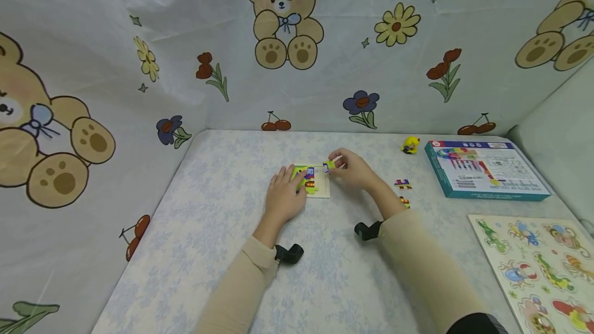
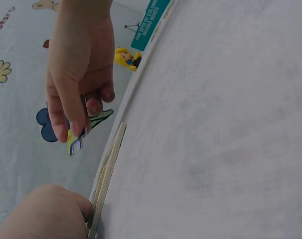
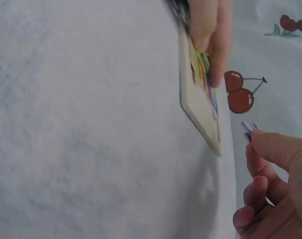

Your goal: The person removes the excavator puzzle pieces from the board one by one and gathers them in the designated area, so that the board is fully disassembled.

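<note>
A small wooden puzzle board [image 1: 323,188] lies on the table, its left part filled with bright yellow-green and multicoloured pieces, its right part bare wood. My left hand [image 1: 284,197] rests on the board's left side, fingers mostly straight over the fitted pieces. Just above the board's right far corner, my right hand [image 1: 353,170] pinches a puzzle piece [image 1: 328,165] between thumb and fingers. That puzzle piece [image 2: 75,144] shows yellow-green with a bluish edge in the left wrist view. Two loose pieces, one purple and red [image 1: 402,184] and one yellow and red [image 1: 405,202], lie right of the board, near the right forearm.
A teal-edged box [image 1: 492,171] lies at the back right, with a small yellow toy figure [image 1: 410,145] left of it. Nearer on the right is a large board with cartoon insects [image 1: 533,256]. A printed bear curtain [image 1: 325,86] hangs behind the table.
</note>
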The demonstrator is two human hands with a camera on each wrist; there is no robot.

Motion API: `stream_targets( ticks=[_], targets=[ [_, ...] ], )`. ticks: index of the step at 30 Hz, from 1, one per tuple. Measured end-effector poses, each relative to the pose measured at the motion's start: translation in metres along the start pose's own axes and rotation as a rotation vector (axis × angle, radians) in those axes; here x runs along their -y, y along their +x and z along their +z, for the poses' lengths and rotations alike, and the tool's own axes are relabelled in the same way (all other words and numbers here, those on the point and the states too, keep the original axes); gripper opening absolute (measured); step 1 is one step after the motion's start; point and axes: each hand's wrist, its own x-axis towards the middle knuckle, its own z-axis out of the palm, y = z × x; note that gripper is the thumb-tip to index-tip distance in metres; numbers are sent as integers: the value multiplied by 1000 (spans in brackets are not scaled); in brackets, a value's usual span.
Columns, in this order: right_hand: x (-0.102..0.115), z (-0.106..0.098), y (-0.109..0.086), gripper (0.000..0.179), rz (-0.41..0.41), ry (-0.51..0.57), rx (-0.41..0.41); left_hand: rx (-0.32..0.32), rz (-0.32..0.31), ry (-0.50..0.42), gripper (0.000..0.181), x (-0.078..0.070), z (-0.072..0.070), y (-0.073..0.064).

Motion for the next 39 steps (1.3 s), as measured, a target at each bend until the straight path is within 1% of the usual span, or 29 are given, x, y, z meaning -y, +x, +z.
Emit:
stream_targets(
  ticks=[4,7,11,14,17,19,22,28,33,39],
  targets=[
    [-12,-27,-8,37,73,18,-29,-5,-2,-15,50,1,0,-1],
    [-30,-50,-15,41,135,30,-50,-9,-5,-20,50,2,0,-2],
    [-54,-79,-29,46,210,13,-81,-14,-6,-21,50,1,0,-2],
    [-67,-94,-39,47,243,2,-100,-15,-8,-24,50,1,0,-2],
    [-79,-104,-44,47,274,-15,-115,-14,-11,-29,51,0,-1,-2],
    [-85,-108,-47,47,300,-38,-113,-10,-14,-29,52,-1,-1,-2],
    [-92,-111,-47,46,317,-53,-109,-8,-15,-36,54,-1,-1,-2],
    [-101,-111,-46,44,307,-95,-85,-14,-20,-43,56,0,0,-1],
    [-102,-109,-44,43,298,-185,-79,-16,-21,-38,57,1,3,0],
    [-94,-105,-44,39,290,-321,-97,-22,-30,-40,59,1,2,0]
  ],
)
